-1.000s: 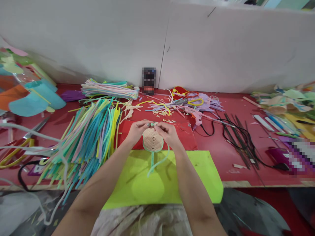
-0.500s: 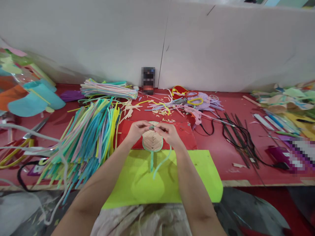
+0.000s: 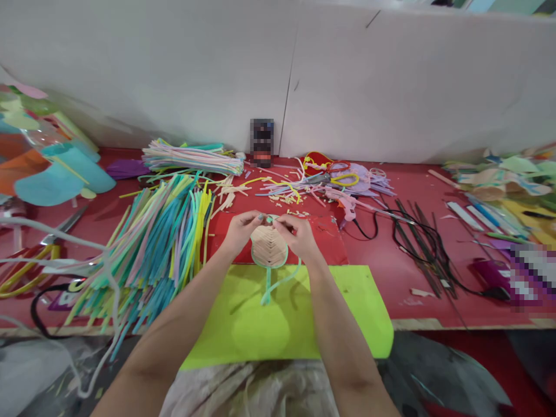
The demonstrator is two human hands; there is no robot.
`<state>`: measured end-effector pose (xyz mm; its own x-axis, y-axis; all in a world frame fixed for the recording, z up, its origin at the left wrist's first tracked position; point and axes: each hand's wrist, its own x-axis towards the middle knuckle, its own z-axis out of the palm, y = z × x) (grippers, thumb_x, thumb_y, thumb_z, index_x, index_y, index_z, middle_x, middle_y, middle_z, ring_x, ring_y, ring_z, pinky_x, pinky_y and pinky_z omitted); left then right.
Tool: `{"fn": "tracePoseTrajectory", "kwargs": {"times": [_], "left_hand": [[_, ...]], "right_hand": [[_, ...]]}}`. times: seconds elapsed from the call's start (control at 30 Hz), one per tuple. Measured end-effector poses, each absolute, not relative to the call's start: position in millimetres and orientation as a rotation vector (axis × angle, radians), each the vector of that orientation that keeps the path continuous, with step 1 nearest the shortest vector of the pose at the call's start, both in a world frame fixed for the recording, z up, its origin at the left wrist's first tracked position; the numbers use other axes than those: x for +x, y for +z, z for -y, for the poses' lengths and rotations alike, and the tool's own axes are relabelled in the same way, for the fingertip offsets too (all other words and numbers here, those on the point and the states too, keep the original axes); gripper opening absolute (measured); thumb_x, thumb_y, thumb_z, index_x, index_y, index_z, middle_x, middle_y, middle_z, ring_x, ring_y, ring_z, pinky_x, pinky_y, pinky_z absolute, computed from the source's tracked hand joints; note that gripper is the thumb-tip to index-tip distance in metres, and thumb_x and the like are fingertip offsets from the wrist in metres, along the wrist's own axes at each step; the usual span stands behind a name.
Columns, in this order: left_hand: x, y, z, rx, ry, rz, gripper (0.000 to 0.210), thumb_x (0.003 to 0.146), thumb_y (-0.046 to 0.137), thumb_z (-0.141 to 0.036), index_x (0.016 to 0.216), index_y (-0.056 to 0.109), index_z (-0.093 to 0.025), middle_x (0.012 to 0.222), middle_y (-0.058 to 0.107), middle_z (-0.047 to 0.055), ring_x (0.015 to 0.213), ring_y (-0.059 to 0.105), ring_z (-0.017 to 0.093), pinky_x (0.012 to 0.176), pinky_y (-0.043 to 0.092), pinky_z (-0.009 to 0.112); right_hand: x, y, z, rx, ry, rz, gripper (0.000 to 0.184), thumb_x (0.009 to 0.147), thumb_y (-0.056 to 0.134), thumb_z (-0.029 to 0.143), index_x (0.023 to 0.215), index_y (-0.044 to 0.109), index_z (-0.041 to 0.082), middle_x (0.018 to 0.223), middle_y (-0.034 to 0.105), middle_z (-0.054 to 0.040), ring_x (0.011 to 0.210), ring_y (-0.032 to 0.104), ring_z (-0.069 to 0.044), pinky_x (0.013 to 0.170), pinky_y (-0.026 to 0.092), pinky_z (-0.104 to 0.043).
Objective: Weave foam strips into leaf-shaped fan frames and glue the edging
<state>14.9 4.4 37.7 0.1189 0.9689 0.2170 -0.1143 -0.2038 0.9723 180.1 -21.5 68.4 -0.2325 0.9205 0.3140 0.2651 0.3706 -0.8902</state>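
Note:
My left hand (image 3: pixel 242 230) and my right hand (image 3: pixel 296 233) meet with pinched fingers above the top of a small fan-shaped piece (image 3: pixel 269 246). This piece has a beige, leaf-like ribbed face, a pale green rim and a green stem. Between my fingertips is the small bunched end of a mint-green pipe cleaner (image 3: pixel 284 281). Its tail runs below my right hand and curves down, its tip crossing near the stem's lower end. My fingers partly hide the bunched end. Beneath lie a red sheet (image 3: pixel 321 240) and a bright yellow-green board (image 3: pixel 347 307).
Bundled pipe cleaners (image 3: pixel 160 231) lie left, near large scissors (image 3: pixel 56 237). Behind are cut scraps (image 3: pixel 282 200) and yellow-handled pliers (image 3: pixel 343 178). A pink glue gun (image 3: pixel 347 205), black cable (image 3: pixel 417 234) and dark thin sticks (image 3: pixel 421 249) lie right. A pixelated dark device (image 3: pixel 262 142) stands against the wall.
The pipe cleaner's tail has swung left, its tip now across the stem's lower end. More green shows between my fingertips, which have shifted slightly. Both arms stay in place.

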Motion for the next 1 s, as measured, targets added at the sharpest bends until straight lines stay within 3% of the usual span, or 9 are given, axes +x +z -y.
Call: {"fn": "tracePoseTrajectory", "kwargs": {"times": [0.23, 0.4, 0.67, 1.0], "left_hand": [[9, 40, -9, 1.454, 1.208, -1.011, 0.016, 0.068, 0.070, -0.031, 0.075, 0.068, -0.017, 0.074, 0.065, 0.003, 0.071, 0.057, 0.014, 0.070, 0.044, 0.025], [11, 42, -6, 1.587, 1.160, -0.999, 0.013, 0.074, 0.064, -0.030, 0.078, 0.065, -0.018, 0.074, 0.062, 0.001, 0.071, 0.055, 0.013, 0.068, 0.042, 0.023], [28, 33, 0, 1.448, 1.415, -1.101, 0.012, 0.078, 0.059, -0.030, 0.078, 0.060, -0.018, 0.075, 0.060, 0.001, 0.072, 0.057, 0.013, 0.071, 0.044, 0.025], [22, 30, -3, 1.412, 1.479, -1.114, 0.019, 0.080, 0.057, -0.036, 0.078, 0.059, -0.017, 0.071, 0.059, 0.000, 0.070, 0.056, 0.012, 0.068, 0.043, 0.024]], "right_hand": [[182, 58, 17, -1.087, 0.727, 1.854, 0.026, 0.086, 0.046, 0.035, 0.078, 0.063, 0.017, 0.067, 0.059, -0.0012, 0.058, 0.047, -0.010, 0.058, 0.033, -0.022], [183, 54, 15, -1.139, 0.711, 1.854, 0.025, 0.086, 0.045, 0.035, 0.080, 0.062, 0.018, 0.062, 0.054, 0.0007, 0.054, 0.042, -0.010, 0.055, 0.030, -0.023], [163, 53, 19, -1.173, 0.730, 1.698, 0.025, 0.089, 0.042, 0.036, 0.078, 0.057, 0.019, 0.060, 0.051, 0.0013, 0.056, 0.047, -0.011, 0.058, 0.035, -0.022], [163, 51, 18, -1.183, 0.727, 1.752, 0.026, 0.090, 0.041, 0.037, 0.086, 0.060, 0.019, 0.060, 0.055, 0.0018, 0.054, 0.052, -0.009, 0.059, 0.038, -0.020]]}}
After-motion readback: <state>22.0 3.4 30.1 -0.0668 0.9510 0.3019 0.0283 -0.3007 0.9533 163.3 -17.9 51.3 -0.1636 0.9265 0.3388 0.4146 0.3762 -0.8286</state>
